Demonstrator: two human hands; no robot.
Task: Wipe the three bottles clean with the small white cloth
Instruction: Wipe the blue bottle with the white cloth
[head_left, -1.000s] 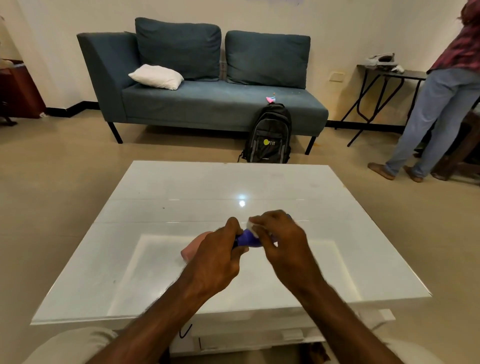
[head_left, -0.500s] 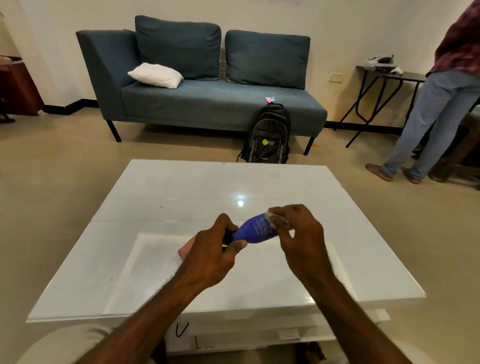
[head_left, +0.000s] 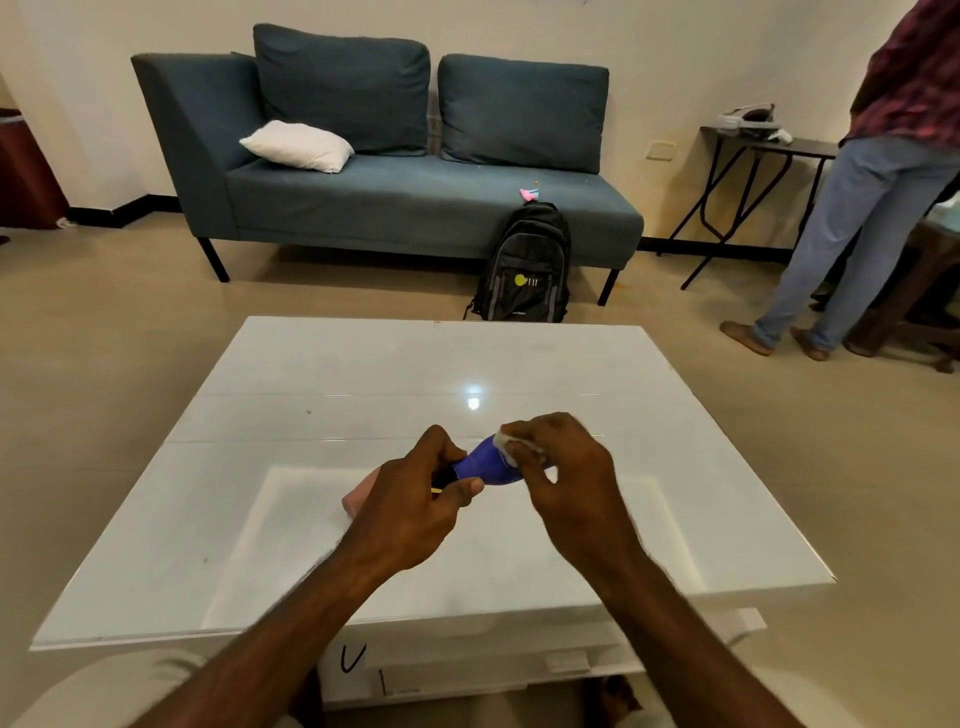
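Observation:
A blue bottle (head_left: 485, 465) lies sideways in the air above the white table (head_left: 363, 374). My left hand (head_left: 410, 504) grips its dark cap end. My right hand (head_left: 566, 473) pinches the small white cloth (head_left: 506, 447) against the bottle's far end, and most of the cloth is hidden under the fingers. A pink bottle (head_left: 361, 496) lies on the table just left of my left hand, partly hidden behind it. I see no third bottle.
A blue sofa (head_left: 395, 197) with a white pillow (head_left: 298, 145) stands beyond the table, a black backpack (head_left: 524, 267) leaning at its front. A person (head_left: 872, 192) stands at the far right beside a small black folding table (head_left: 753, 171).
My right hand with the cloth slid out toward the bottle's far end, then back over its body. The left hand kept its grip on the cap end.

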